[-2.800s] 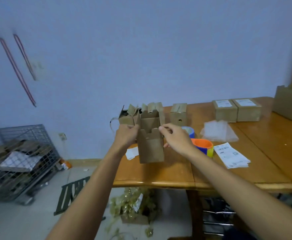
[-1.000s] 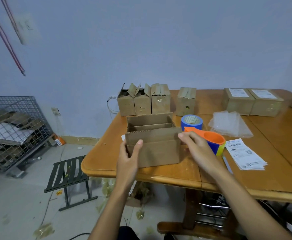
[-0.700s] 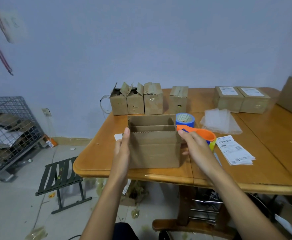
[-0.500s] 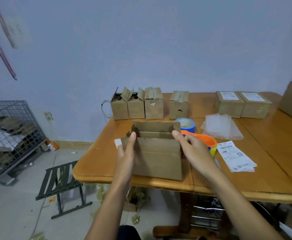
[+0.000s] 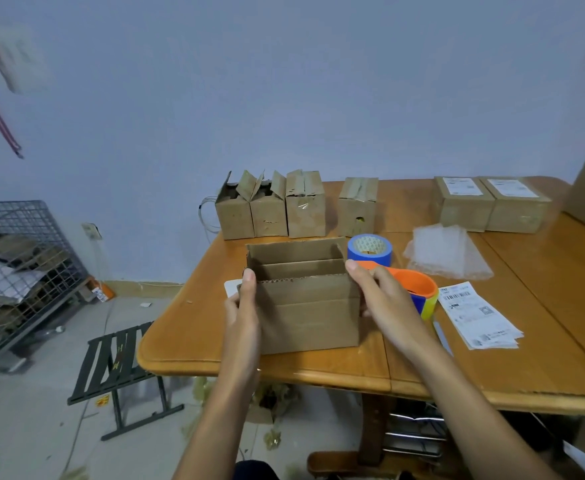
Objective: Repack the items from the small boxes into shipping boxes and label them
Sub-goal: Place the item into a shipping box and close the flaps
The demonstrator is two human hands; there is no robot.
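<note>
Hands: left (image 5: 242,318), right (image 5: 386,301), hold one shipping box (image 5: 310,320); four small boxes (image 5: 304,211) behind.

I'm looking at a makeshift packing rm: wooden worktop (image 5: 543,358) carrying cardboard boxes (image 5: 304,209), tape rolls (image 5: 370,259), bubble wrap (image 5: 446,251) & shipping labels (image 5: 478,317); wire cage (image 5: 17,271) of cardboard scrap sitting on the floor (image 5: 24,427).
</note>
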